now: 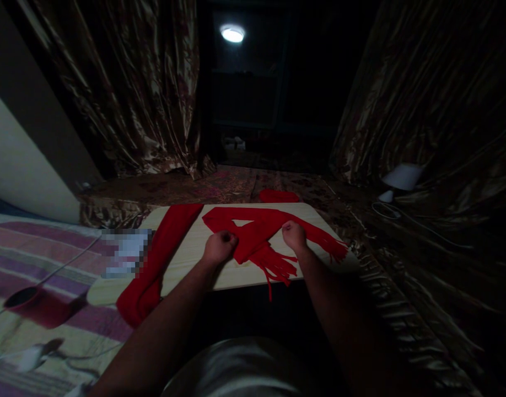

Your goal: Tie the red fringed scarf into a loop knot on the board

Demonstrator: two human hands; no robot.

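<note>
A red scarf [253, 238] with fringed ends lies folded and crossed over itself on a pale wooden board [187, 253]. My left hand [220, 246] is closed at the left edge of the crossed part, fingertips pinching the scarf there. On the other side, my right hand [294, 235] is closed in a pinch at the scarf's edge, between its two fringed ends. One fringe hangs over the board's near edge; the other lies toward the right. Another long red knitted piece [162, 256] runs across the left of the board and drapes over its near edge.
A red piece of cloth [279, 196] lies behind the board. To the left, a striped bedspread [21, 242] carries a dark red cup-shaped object [40, 309], cables and a blurred-out sheet [127, 253]. A white lamp [403, 177] with a cord stands at right. Curtains [145, 99] hang behind.
</note>
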